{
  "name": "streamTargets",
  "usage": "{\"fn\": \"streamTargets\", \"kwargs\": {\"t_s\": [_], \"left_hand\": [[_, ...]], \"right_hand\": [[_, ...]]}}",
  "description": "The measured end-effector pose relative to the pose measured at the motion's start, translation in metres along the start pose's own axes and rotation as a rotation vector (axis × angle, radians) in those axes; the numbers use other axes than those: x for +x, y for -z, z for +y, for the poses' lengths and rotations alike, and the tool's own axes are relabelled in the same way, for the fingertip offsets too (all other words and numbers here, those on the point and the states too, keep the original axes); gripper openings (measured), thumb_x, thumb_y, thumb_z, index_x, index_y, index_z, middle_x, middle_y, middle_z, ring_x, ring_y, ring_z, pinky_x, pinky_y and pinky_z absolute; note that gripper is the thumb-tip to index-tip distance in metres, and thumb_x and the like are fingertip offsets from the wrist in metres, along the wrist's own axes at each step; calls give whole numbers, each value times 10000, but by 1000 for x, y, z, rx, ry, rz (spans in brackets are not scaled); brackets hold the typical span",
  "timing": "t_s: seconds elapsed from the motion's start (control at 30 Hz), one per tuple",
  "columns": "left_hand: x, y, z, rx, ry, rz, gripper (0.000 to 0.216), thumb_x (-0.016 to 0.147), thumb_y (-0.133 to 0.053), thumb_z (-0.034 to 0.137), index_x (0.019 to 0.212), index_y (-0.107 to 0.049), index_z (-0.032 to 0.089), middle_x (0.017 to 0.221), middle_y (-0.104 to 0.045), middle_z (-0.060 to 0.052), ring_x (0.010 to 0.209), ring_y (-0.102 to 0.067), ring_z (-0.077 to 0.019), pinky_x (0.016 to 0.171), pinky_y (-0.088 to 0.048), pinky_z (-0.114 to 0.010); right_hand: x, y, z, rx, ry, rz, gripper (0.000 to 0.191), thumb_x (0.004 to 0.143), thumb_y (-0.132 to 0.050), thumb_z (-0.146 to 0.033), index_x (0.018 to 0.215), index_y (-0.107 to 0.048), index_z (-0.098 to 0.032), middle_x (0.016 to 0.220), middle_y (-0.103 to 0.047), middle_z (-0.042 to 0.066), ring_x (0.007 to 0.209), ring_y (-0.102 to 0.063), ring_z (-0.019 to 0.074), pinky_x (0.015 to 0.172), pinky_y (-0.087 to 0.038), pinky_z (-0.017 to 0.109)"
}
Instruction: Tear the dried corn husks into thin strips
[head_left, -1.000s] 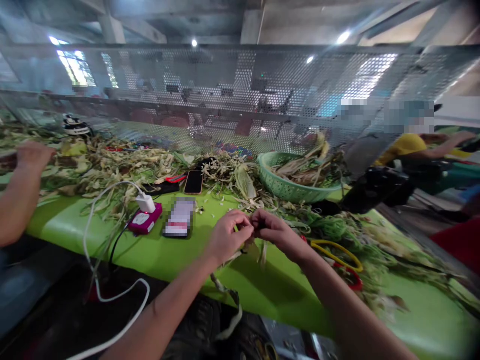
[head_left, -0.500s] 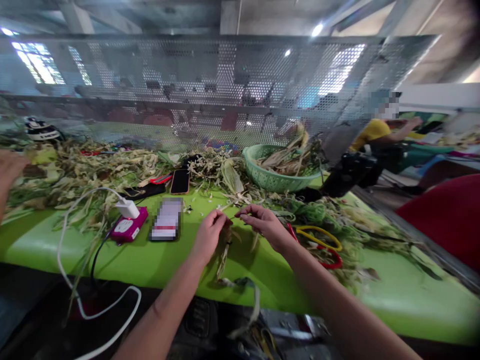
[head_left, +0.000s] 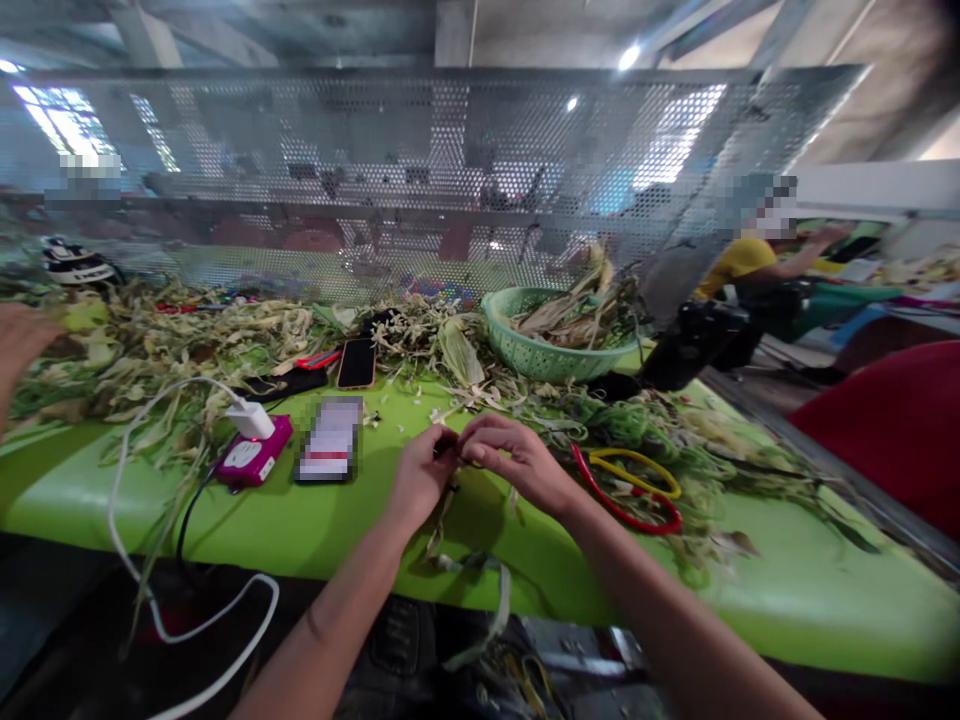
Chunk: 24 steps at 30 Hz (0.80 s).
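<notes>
The left hand (head_left: 426,470) grips a pale, ragged husk strip (head_left: 441,517), its long axis hanging nearward, slightly left. The right hand's (head_left: 517,462) grip is closed alongside, contents hidden.

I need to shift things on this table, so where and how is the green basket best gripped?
Probably by the rim of the green basket, at its left and near edges, coming from the wearer's side: the wall flares outward there, while dry husks crowd the right side.
</notes>
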<state>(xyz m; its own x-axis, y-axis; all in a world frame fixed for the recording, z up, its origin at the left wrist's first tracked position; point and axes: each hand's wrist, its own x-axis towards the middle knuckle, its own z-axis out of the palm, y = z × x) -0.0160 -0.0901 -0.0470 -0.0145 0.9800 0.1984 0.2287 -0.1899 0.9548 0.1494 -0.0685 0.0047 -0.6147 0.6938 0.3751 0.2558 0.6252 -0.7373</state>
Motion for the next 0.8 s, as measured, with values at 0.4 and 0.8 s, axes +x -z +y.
{"fn": "streamTargets", "kwargs": {"t_s": [0.4,0.8], "left_hand": [[-6,3,10,-100,8,-85,109,809,-561,265,843,-612,174,810,-636,-15,752,-569,-146,690,-430,-246],[1,2,-1,-239,137,78,130,692,-636,194,809,-593,159,751,-634,2,740,-588,-137,721,-446,-258]], "right_hand": [[1,-7,20,-293,-91,140,122,812,-603,-155,874,-692,-211,894,-639,52,830,-593,192,735,-432,286],[-3,-11,16,-303,-58,94,42,820,-595,-169,805,-626,-192,819,-606,37,758,-558,172,666,-399,266]]}}
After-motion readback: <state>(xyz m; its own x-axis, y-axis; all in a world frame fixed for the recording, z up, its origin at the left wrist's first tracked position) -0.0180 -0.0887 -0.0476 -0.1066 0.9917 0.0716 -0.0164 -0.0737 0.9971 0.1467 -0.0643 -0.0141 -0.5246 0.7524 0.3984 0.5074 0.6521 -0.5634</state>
